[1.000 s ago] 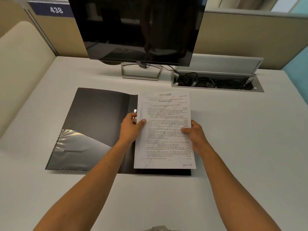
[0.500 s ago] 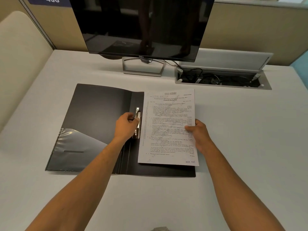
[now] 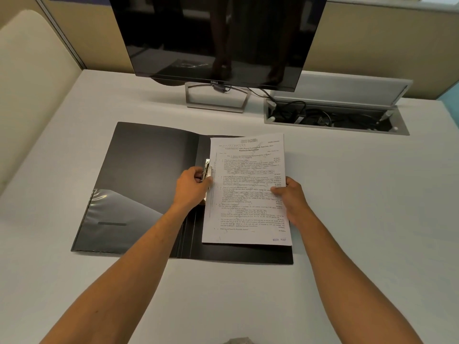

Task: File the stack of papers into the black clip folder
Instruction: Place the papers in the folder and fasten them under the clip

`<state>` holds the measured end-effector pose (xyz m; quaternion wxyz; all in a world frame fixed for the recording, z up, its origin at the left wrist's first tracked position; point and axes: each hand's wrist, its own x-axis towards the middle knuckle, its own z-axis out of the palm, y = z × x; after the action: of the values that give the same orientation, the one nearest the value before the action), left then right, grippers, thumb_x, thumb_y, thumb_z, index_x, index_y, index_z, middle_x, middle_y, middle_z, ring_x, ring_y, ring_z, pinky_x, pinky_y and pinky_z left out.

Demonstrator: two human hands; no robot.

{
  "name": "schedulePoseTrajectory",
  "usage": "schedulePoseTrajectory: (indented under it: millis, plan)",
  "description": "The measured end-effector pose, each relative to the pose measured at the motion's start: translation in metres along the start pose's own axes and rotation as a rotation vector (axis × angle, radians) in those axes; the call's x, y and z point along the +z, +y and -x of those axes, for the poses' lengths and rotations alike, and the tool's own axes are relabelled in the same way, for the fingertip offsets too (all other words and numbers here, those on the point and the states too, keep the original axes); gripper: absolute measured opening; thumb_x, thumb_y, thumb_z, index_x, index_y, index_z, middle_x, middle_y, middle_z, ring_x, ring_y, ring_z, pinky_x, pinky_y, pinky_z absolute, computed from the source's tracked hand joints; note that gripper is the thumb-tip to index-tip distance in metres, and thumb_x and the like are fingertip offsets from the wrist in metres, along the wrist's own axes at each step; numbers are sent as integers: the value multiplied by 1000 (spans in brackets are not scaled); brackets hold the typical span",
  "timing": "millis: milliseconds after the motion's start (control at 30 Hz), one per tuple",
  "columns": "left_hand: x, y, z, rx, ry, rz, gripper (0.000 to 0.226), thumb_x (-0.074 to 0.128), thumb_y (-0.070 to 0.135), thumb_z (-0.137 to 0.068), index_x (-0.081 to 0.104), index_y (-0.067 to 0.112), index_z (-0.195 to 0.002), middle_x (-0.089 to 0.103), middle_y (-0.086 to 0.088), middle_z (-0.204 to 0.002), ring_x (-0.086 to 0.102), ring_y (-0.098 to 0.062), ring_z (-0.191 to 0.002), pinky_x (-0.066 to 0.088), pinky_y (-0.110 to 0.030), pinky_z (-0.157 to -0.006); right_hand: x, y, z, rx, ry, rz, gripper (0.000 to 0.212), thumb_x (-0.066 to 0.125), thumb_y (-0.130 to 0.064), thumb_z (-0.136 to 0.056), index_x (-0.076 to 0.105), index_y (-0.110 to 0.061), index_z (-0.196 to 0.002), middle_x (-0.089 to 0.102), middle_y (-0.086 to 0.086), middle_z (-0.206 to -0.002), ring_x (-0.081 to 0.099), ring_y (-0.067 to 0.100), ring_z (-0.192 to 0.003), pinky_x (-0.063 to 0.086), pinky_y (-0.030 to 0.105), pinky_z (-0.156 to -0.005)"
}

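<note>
Papers lie mid-frame on the open black folder; right hand pinches their edge. Left hand grips the metal clip.

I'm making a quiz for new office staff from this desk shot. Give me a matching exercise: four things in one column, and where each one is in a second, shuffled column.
Things:
1. left hand
2. right hand
3. stack of papers
4. monitor

Places:
A. lying on the right half of the open folder
B. standing at the back of the desk
C. on the metal clip at the folder's spine
D. gripping the right edge of the papers

Pairs: 1-C, 2-D, 3-A, 4-B
</note>
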<state>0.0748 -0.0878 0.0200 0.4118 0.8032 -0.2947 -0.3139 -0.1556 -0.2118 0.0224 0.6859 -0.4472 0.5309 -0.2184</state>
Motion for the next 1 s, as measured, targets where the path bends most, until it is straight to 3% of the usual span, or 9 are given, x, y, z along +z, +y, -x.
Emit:
schedulePoseTrajectory:
  millis: [100,233,333,467,567,733,867,1000]
  plan:
    - [-2,0,0,-4,29,38,24,62,20,-92,59,14,-116,62,5,-97,61,-5,-80,51,-19,-66,4,1,-1,5,-3,-2,32,59,4,-87,65,-17,-112,71,0,-107,70,22,-92,59,35,-70]
    - [-3,-3,1,-13,10,90,23,57,14,-94,60,14,-117,65,2,-100,63,-11,-87,54,-25,-76,6,1,-3,8,10,8,33,58,3,-88,63,-16,-114,70,2,-109,69,23,-95,58,37,-73]
    - [-2,-5,2,-8,10,115,21,50,12,-98,61,15,-115,65,1,-103,63,-13,-90,51,-19,-70,7,3,-4,-3,24,56,32,58,2,-88,62,-16,-115,69,1,-110,69,23,-95,59,38,-75]
    - [-1,-6,3,-5,21,106,25,46,9,-98,61,13,-118,65,-1,-106,63,-13,-91,48,-16,-67,9,4,-4,-46,44,146,30,57,-3,-90,60,-21,-113,68,-4,-107,69,17,-92,58,31,-69]
    - [-3,-7,3,-8,18,99,27,46,9,-99,60,12,-121,64,-1,-110,63,-15,-97,52,-20,-75,10,4,-4,-81,56,192,28,58,-5,-90,59,-25,-110,67,-8,-103,68,13,-89,57,26,-65]
    - [2,-12,8,65,55,30,25,51,11,-96,61,14,-119,64,-1,-109,62,-10,-89,52,-19,-75,13,4,-3,-108,43,226,28,56,-7,-91,58,-33,-101,67,-11,-101,67,14,-91,58,32,-73]
    - [9,-21,12,187,78,-92,18,53,26,-97,63,17,-109,63,0,-106,62,-17,-94,56,-36,-82,15,4,-2,-124,40,263,27,55,-9,-91,56,-29,-108,66,-6,-107,66,15,-93,57,32,-74]
    - [10,-24,11,251,98,-136,26,46,37,-98,61,16,-103,62,-2,-101,58,-19,-94,53,-48,-83,17,5,-1,-148,63,317,22,55,-18,-94,52,-28,-114,64,-3,-114,64,13,-94,55,30,-75]
